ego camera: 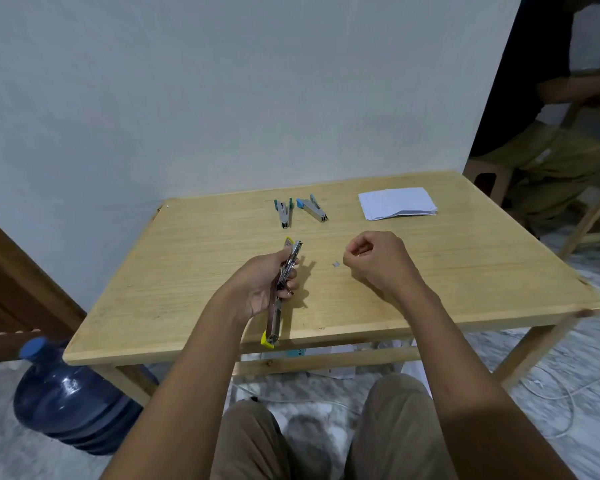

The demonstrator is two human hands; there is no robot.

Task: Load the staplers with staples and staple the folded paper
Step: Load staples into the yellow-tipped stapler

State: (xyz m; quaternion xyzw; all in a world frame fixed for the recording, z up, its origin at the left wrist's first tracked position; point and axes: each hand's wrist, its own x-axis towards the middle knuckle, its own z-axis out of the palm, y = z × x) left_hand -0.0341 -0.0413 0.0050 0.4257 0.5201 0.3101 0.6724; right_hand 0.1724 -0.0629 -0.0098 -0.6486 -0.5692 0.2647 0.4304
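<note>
Left hand [262,289] gripping yellow stapler [282,292], swung open, above table [174,271].
Green stapler [283,213] & blue stapler [312,208] are laid at far edge; small staple strip [336,264] is seen beside right hand [378,259], curled, contents can't be told; folded paper [397,203] far right.

Counter [187,271]: pale yellow-tan wood with fine straight grain.
Held stapler [280,292]: silver metal, yellow plastic at both ends.
Far-left stapler [283,213]: silver with green ends.
Stapler beside it [312,207]: silver with light blue ends.
Folded paper [397,203]: white.
Staple strip [336,264]: small, silver-grey.
Wall [222,91]: plain pale grey-blue.
Water jug [73,400]: dark translucent blue, lighter blue cap.
Floor [568,393]: grey-white marbled pattern.
Trousers [388,427]: khaki brown.
</note>
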